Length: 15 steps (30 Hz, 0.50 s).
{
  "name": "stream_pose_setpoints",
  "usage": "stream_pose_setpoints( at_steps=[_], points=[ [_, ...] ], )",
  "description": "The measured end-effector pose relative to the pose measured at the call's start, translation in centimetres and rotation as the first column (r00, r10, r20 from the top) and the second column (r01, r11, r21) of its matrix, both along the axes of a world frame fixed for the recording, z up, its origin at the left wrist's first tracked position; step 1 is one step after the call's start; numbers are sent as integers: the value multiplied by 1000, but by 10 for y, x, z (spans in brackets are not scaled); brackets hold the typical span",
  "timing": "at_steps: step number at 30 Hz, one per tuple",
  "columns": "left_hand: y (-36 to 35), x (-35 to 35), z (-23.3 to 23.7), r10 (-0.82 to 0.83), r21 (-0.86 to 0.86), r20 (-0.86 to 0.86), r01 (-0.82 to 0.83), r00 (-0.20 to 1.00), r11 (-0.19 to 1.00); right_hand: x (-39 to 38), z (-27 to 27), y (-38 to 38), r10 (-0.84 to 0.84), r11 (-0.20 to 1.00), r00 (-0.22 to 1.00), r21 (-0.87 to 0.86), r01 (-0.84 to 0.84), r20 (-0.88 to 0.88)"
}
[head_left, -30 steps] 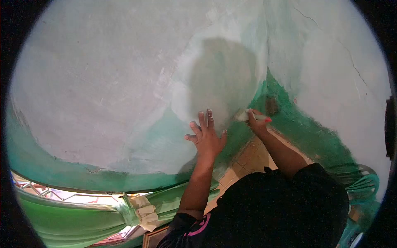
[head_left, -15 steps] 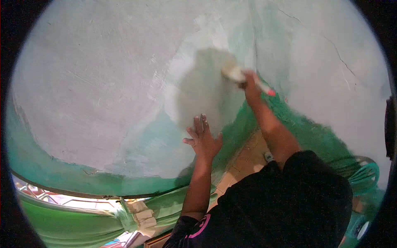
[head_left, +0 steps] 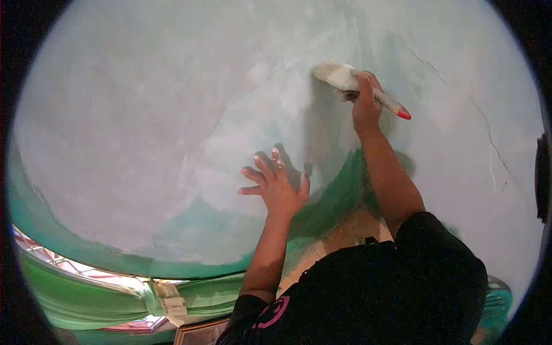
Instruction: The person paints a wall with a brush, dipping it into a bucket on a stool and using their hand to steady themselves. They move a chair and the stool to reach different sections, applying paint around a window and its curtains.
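Note:
My right hand (head_left: 367, 103) grips a broad paintbrush (head_left: 344, 76) around its ferrule and lower handle; the red handle end points down to the right. Pale paint coats the bristles, which lie at the wall (head_left: 144, 109) in the upper middle of the view. Lower and to the left, my left hand (head_left: 282, 187) is spread with fingers apart, close against the wall, specks of white on its fingertips. Whitish paint covers much of the wall, thin enough in places for green to show through. A darker green patch (head_left: 339, 184) lies between my two forearms.
Below the wall at lower left hangs a green curtain (head_left: 86, 296) tied with a cream band (head_left: 172, 302), in front of a window with a lattice. A picture frame corner (head_left: 198, 333) shows beneath it. Cracks run down the wall at right. A teal object (head_left: 497, 302) stands lower right.
My right hand has moved up and to the right with the paintbrush. My left hand has shifted slightly left, still spread. The whole view has turned a little.

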<state>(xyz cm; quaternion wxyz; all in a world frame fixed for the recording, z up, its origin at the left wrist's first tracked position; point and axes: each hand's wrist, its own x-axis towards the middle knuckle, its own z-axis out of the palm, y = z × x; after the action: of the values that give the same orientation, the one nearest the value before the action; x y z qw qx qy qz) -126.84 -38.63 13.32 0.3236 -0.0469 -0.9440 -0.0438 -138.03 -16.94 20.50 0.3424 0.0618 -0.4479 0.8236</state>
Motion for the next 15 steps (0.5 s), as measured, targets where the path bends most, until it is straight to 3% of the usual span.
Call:
stream_pose_setpoints(
  at_steps=[2, 3, 4, 6, 7, 9, 10, 12, 14, 15],
  points=[
    [17, -10, 17, 8, -13, -14, -8, 1000, 1000, -13, -5, 7, -35, 996, 990, 81, 46, -136],
    [22, -14, 21, 16, -21, -17, -16, 1000, 1000, -19, -28, 13, -50, 951, 983, 294, 100, -176],
    [23, -15, 22, 19, -26, -18, -19, 1000, 999, -21, -60, 19, -55, 856, 975, 493, 157, -216],
    [30, -20, 23, 62, -65, -51, -66, 997, 996, -27, -158, 27, -136, 636, 919, 679, 368, -371],
    [30, -23, 21, 74, -65, -61, -78, 995, 995, 1, -177, 19, -87, 755, 996, 652, 62, 5],
    [25, -27, 14, 58, -211, -125, -84, 990, 974, 5, -274, 14, 135, 884, 942, 393, -255, 309],
    [27, -28, 13, 68, -217, -120, -93, 990, 972, 7, -273, 15, 147, 883, 938, 386, -267, 313],
    [27, -29, 9, 98, -200, -106, -118, 990, 973, 23, -253, 21, -15, 762, 801, 525, -378, 599],
    [30, -31, 7, 103, -149, -73, -113, 992, 982, 26, -170, 20, 113, 873, 838, 349, -340, 533],
    [31, -32, 6, 107, -87, -42, -110, 993, 990, 10, -151, 17, 98, 894, 933, 382, -236, 346]
  ],
)
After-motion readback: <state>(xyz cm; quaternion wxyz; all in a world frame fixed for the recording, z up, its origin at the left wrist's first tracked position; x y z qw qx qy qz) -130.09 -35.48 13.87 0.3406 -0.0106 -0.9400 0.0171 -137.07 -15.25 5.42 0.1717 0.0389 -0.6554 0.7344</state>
